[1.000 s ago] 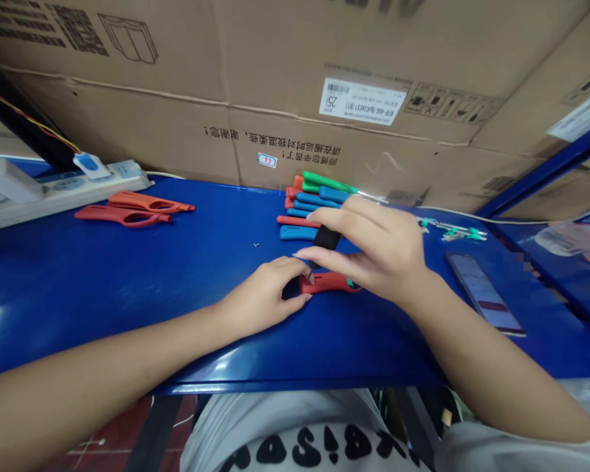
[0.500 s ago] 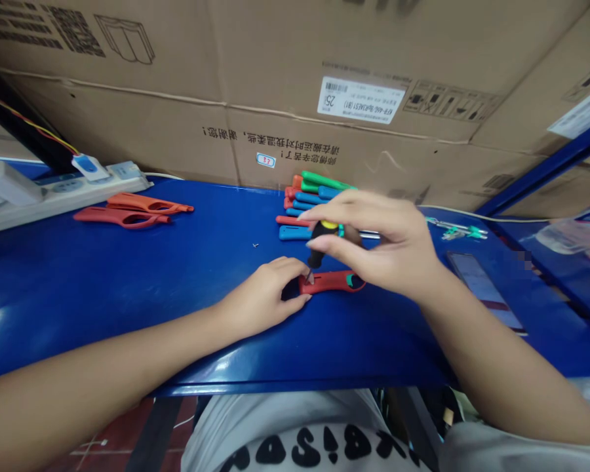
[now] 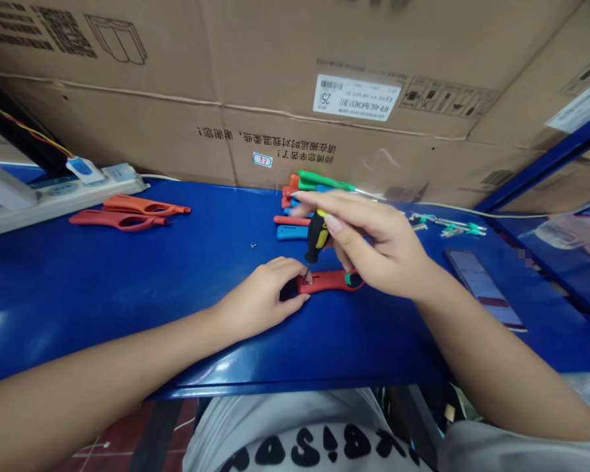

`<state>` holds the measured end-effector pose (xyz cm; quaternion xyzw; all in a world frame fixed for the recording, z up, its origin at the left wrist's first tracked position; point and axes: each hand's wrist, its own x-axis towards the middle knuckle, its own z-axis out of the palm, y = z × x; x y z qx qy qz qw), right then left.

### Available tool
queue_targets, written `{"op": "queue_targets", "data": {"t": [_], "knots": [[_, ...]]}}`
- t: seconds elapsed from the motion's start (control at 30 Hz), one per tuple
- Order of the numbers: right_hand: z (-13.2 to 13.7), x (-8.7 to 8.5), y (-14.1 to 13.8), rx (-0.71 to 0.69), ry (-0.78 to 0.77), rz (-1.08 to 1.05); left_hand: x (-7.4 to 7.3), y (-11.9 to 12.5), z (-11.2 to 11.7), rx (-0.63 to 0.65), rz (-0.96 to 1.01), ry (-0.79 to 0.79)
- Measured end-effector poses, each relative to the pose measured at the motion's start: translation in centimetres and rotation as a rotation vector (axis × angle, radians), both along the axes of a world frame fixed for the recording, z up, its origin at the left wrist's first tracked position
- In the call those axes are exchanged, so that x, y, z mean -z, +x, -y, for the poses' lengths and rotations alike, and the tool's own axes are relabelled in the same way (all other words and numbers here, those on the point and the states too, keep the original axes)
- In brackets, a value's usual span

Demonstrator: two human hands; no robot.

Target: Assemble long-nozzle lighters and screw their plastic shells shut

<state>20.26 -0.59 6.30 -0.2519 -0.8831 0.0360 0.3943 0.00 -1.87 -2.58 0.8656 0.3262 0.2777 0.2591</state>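
A red lighter handle (image 3: 327, 282) lies flat on the blue table, with a green and black part at its right end. Thumb and fingers of my left hand (image 3: 263, 295) grip its left end. My right hand (image 3: 378, 246) holds a short black-and-yellow screwdriver (image 3: 317, 239), fingers around its grip. The screwdriver stands steeply, its tip down at the left end of the handle; the exact contact point is partly hidden by my left fingers. A tiny screw (image 3: 254, 246) lies on the table, beyond my left hand.
Behind my right hand lie several red, blue and green handles (image 3: 292, 233), some with metal tubes. Two orange-red shells (image 3: 122, 219) rest beside a power strip (image 3: 63, 190). To the right are small green-and-metal parts (image 3: 455, 227) and a phone (image 3: 484, 288). Cardboard boxes (image 3: 152, 124) stand at the back.
The fingers of my right hand have shifted around the screwdriver's grip, which has turned and shows more yellow. My left hand and the red handle stay in place.
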Motion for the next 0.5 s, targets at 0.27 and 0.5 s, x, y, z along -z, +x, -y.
{"op": "queue_targets", "data": {"t": [0.27, 0.5], "knots": [[-0.12, 0.56, 0.19, 0.042, -0.055, -0.038, -0.26, 0.07, 0.05, 0.007, 0.0, -0.034], [0.04, 0.42, 0.24, 0.108, 0.076, -0.012, -0.04, 0.05, -0.03, -0.004, 0.003, 0.006]]}}
